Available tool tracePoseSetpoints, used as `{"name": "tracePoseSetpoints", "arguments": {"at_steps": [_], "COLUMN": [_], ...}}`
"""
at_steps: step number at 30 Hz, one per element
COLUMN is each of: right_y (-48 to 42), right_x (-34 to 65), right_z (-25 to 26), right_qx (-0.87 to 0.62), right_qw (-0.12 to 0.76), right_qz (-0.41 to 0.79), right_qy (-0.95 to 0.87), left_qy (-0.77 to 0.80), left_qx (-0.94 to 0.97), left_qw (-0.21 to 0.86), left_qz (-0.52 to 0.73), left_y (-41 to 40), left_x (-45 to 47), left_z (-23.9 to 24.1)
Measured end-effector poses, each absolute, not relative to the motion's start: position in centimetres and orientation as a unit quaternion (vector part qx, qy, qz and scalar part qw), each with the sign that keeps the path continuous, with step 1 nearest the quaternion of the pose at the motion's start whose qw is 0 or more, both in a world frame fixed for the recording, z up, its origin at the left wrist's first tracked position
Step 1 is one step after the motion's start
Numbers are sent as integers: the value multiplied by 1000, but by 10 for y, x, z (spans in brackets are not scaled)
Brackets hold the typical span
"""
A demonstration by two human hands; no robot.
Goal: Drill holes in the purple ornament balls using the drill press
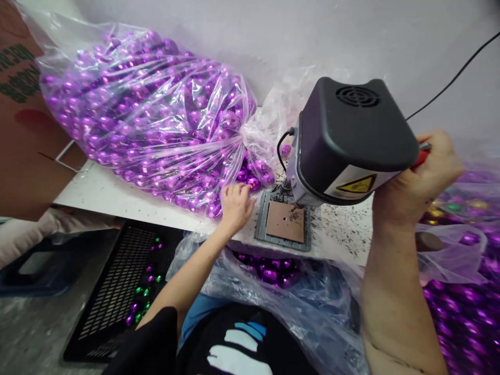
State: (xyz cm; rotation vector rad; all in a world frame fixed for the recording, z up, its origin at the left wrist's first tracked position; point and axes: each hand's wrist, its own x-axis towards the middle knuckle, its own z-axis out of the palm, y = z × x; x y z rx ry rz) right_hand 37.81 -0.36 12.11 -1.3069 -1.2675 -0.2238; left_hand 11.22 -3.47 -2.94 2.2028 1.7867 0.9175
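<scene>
Nearest, a clear plastic bag (332, 317) spreads over the lap, purple balls (271, 268) showing in its mouth below the edge of the white table (347, 234). To the left, beneath table height, a black slatted crate (103, 281) holds a scatter of green and purple balls.

At the table's near edge sits a brown square pad (283, 224) on a gridded base, dusted with dark flecks. The left hand (235, 208) is just left of it, fingers bent beside the purple balls at the big bag's neck; whether it grasps anything, I cannot tell. A flecked strip of tabletop lies bare right of the pad; left of the left hand, only a narrow margin runs along the edge.

The black-hooded machine (363, 130) stands over the pad's back right corner. The right hand (433, 174) is clenched around its red handle (422, 156). A yellow warning triangle (356, 183) marks the hood; its small print is unreadable. A translucent bag (453, 250) at right holds more purple balls.

Farther back, a big knotted bag (148, 120) bulges with purple balls against a cardboard box (31, 135) bearing green lettering, too unclear to read.
</scene>
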Motion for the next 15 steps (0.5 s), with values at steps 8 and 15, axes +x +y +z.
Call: {"name": "tracePoseSetpoints", "arguments": {"at_steps": [8, 15], "right_y": [-4, -2], "right_x": [378, 378], "right_z": [120, 121], "right_qx": [-571, -553], "right_qw": [607, 627], "right_qz": [-86, -96], "right_qy": [-546, -541], "left_qy": [578, 468], "left_qx": [698, 486], "left_qw": [230, 478], "left_qz": [354, 563], "left_y": [-13, -55], "left_x": [85, 85], "left_z": [-14, 21]}}
